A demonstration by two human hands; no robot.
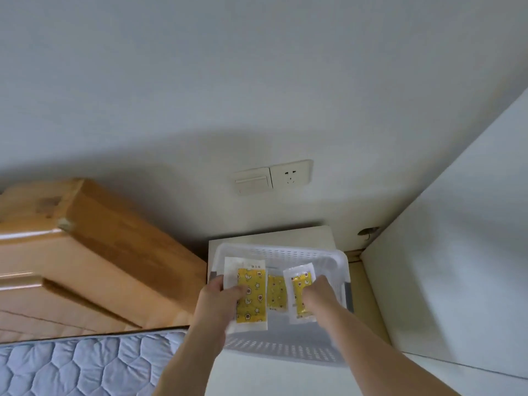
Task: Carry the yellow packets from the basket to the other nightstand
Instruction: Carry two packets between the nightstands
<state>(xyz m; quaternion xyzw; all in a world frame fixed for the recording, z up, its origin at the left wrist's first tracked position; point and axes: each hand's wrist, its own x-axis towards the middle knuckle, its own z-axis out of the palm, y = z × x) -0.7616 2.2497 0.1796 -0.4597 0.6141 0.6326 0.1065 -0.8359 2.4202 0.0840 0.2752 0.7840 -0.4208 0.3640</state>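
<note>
Basket [328,254]: white plastic, rectangular, walls pierced with rows of small slots, rim rounded at the corners; it sits on a white nightstand [300,235], and everything below is placed from it.
My left hand [220,300]: over the basket's left side, thumb across the front and fingers curled behind, pinching a packet.
Left packet [251,295]: flat, glossy, clear-white border round a yellow panel printed with stars and moons; held upright above the basket's left half.
My right hand [315,295]: over the basket's right side, fingers curled round a second packet.
Right packet [300,292]: same film and yellow print, tilted slightly, just inside the basket's right wall.
Third packet [276,292]: yellow, lying on the basket floor between my two hands, touched by neither.
Left of the basket: a smooth wooden headboard [85,247] close against the nightstand, and a quilted blue-grey mattress [85,364] below it.
Behind the basket: a plain wall with a switch [251,181] and socket [291,175].
Right of the basket: a white wall panel [457,252] with a narrow gap of floor between.
</note>
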